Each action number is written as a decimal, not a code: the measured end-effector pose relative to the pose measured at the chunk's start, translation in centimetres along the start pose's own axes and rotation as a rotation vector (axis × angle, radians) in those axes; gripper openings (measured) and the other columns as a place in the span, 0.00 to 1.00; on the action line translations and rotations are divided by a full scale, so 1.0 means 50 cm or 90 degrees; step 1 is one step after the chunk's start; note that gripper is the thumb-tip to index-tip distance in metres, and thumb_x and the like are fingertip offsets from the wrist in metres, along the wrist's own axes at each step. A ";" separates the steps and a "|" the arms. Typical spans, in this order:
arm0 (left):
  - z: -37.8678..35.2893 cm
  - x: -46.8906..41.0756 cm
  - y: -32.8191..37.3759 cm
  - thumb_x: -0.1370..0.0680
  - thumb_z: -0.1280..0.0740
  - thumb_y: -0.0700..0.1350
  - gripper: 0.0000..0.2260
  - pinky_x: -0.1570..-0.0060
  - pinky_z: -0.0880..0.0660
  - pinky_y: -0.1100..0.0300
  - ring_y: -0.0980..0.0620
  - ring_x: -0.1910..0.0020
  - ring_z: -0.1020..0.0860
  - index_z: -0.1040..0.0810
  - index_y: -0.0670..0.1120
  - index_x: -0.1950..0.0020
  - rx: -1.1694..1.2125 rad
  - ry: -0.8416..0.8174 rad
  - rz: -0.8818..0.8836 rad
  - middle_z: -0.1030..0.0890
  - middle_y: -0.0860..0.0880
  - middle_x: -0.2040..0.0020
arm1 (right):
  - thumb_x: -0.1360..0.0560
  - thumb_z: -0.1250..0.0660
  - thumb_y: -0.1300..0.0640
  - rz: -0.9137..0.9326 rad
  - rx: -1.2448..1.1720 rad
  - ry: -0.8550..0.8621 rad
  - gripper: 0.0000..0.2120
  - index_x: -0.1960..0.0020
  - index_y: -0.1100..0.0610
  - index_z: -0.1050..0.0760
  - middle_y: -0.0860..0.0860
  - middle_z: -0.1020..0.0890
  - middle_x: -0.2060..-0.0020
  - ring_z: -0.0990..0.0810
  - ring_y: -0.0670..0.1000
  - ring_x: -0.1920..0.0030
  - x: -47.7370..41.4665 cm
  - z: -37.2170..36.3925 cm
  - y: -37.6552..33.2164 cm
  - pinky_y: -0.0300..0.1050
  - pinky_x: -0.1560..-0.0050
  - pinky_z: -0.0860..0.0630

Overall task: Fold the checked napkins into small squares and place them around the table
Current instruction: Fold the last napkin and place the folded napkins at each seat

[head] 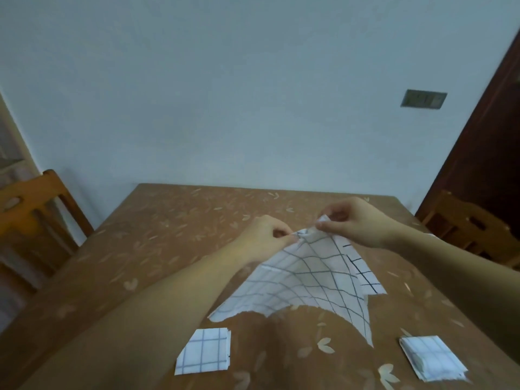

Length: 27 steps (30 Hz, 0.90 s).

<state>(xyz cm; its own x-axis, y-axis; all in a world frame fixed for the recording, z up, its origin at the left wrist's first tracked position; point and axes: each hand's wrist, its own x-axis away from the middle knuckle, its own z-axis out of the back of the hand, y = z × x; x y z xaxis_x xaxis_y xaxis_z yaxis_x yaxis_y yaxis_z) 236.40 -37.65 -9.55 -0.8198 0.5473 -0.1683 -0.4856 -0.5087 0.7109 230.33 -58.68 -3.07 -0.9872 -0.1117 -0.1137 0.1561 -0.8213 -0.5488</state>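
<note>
Folded napkin (204, 351): 7 o'clock
Second folded napkin (432, 358): 5 o'clock
Open napkin (309, 277): dark-gridded, lifted
Fingers: left hand (264, 235), right hand (357, 220) pinch it

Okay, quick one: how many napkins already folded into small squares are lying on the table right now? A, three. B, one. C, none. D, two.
D: the left folded square and the right folded square lie on the near part of the table, while the left hand and right hand pinch an unfolded checked napkin by its top.
</note>
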 end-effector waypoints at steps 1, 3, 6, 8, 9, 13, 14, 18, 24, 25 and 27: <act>0.010 0.009 0.008 0.23 0.31 0.52 0.08 0.59 0.29 0.64 0.58 0.61 0.21 0.14 0.50 0.55 -0.001 0.006 -0.003 0.16 0.56 0.60 | 0.26 0.28 0.50 -0.004 -0.006 0.021 0.08 0.57 0.54 0.16 0.50 0.14 0.62 0.16 0.49 0.58 0.005 0.007 -0.012 0.41 0.58 0.25; 0.030 0.030 0.019 0.22 0.32 0.52 0.09 0.62 0.30 0.66 0.59 0.62 0.23 0.14 0.50 0.54 -0.012 0.013 -0.016 0.17 0.57 0.62 | 0.26 0.28 0.53 0.005 -0.009 0.043 0.07 0.58 0.55 0.15 0.55 0.14 0.62 0.17 0.56 0.57 0.015 0.013 -0.039 0.40 0.60 0.27; 0.057 0.067 0.023 0.21 0.34 0.51 0.09 0.63 0.33 0.67 0.62 0.64 0.24 0.15 0.50 0.54 -0.021 0.016 -0.045 0.19 0.58 0.63 | 0.25 0.28 0.52 0.004 -0.042 0.062 0.12 0.64 0.57 0.18 0.61 0.22 0.69 0.27 0.56 0.69 0.040 0.018 -0.086 0.40 0.66 0.33; 0.073 0.093 0.022 0.20 0.35 0.50 0.11 0.64 0.34 0.64 0.61 0.67 0.27 0.18 0.52 0.60 -0.011 0.008 -0.051 0.22 0.58 0.67 | 0.24 0.29 0.54 0.002 -0.075 0.061 0.19 0.70 0.61 0.26 0.59 0.33 0.72 0.36 0.49 0.69 0.059 0.019 -0.112 0.42 0.65 0.37; 0.079 0.105 0.021 0.20 0.36 0.50 0.11 0.64 0.33 0.64 0.60 0.67 0.27 0.19 0.53 0.61 -0.006 0.006 -0.051 0.22 0.58 0.67 | 0.24 0.29 0.54 0.003 -0.095 0.062 0.19 0.70 0.62 0.26 0.61 0.34 0.71 0.35 0.49 0.68 0.069 0.018 -0.122 0.43 0.63 0.37; 0.089 0.141 0.010 0.21 0.34 0.52 0.09 0.54 0.26 0.60 0.56 0.56 0.21 0.17 0.50 0.51 0.025 0.022 -0.055 0.17 0.54 0.56 | 0.24 0.29 0.54 -0.039 -0.168 0.122 0.11 0.60 0.60 0.16 0.65 0.19 0.59 0.25 0.55 0.65 0.109 0.004 -0.151 0.41 0.60 0.30; 0.090 0.150 0.008 0.21 0.33 0.53 0.10 0.53 0.26 0.60 0.56 0.56 0.21 0.17 0.49 0.51 0.028 0.022 -0.050 0.17 0.52 0.55 | 0.24 0.29 0.54 -0.047 -0.186 0.142 0.10 0.58 0.60 0.16 0.63 0.18 0.59 0.24 0.52 0.64 0.116 0.003 -0.156 0.38 0.61 0.29; 0.109 0.189 0.008 0.22 0.32 0.52 0.14 0.65 0.34 0.60 0.57 0.71 0.31 0.19 0.45 0.62 -0.004 0.019 -0.048 0.26 0.51 0.71 | 0.22 0.31 0.57 -0.064 -0.216 0.214 0.09 0.60 0.59 0.18 0.47 0.22 0.71 0.30 0.41 0.72 0.134 0.018 -0.161 0.31 0.69 0.33; 0.150 0.226 0.060 0.23 0.31 0.51 0.10 0.70 0.37 0.68 0.62 0.74 0.31 0.18 0.47 0.60 -0.051 0.055 -0.047 0.28 0.55 0.72 | 0.22 0.32 0.57 -0.102 -0.185 0.218 0.11 0.56 0.65 0.19 0.50 0.22 0.68 0.26 0.46 0.68 0.136 0.039 -0.147 0.35 0.66 0.29; 0.154 0.230 0.069 0.23 0.30 0.51 0.09 0.72 0.38 0.70 0.63 0.75 0.31 0.19 0.48 0.61 -0.056 0.059 -0.048 0.29 0.56 0.74 | 0.22 0.32 0.56 -0.107 -0.162 0.226 0.10 0.56 0.64 0.19 0.50 0.22 0.69 0.26 0.48 0.66 0.134 0.040 -0.146 0.38 0.64 0.29; 0.159 0.235 0.086 0.24 0.30 0.51 0.09 0.72 0.37 0.71 0.66 0.75 0.30 0.19 0.49 0.62 -0.070 0.072 -0.047 0.30 0.57 0.76 | 0.23 0.32 0.55 -0.108 -0.075 0.260 0.09 0.50 0.61 0.18 0.51 0.19 0.63 0.23 0.51 0.61 0.131 0.039 -0.147 0.42 0.59 0.31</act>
<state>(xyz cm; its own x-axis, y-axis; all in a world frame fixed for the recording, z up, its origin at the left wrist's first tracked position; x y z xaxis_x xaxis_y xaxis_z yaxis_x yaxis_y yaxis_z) 227.11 -28.13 -3.04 -0.8064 0.5108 -0.2981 -0.5713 -0.5425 0.6158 222.66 -54.49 1.84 -0.9092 0.2680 -0.3186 0.0192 -0.7375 -0.6750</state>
